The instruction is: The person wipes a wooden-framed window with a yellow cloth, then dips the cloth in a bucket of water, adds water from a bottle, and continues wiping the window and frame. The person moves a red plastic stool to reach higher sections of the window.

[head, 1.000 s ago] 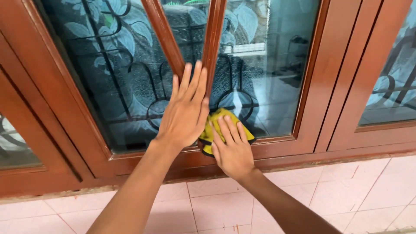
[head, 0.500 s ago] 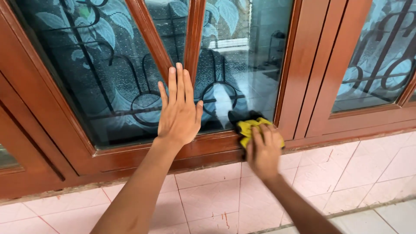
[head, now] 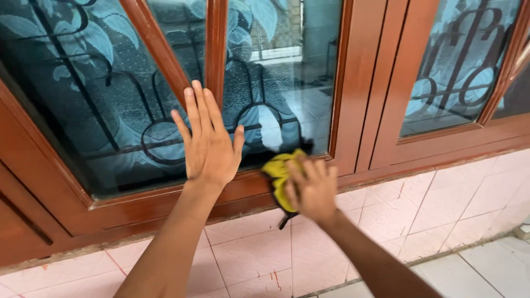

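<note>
Left hand (head: 207, 140): flat and spread wide, palm pressed on the glass pane (head: 110, 99), holding nothing, seemingly to brace the body or steady the sash
Right hand (head: 310, 187): fingers curled over a yellow cloth (head: 279, 176), pushing it against the lower wooden frame (head: 243, 190) where pane meets rail
Cloth: bunched under the palm, a dark corner hanging below the frame
Frame: reddish-brown wood, upright bar just above the left fingertips
Wall (head: 386, 221): pale pink tiles beneath the window

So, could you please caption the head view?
Left hand flat on window glass; right hand presses yellow cloth on wooden frame.
</note>
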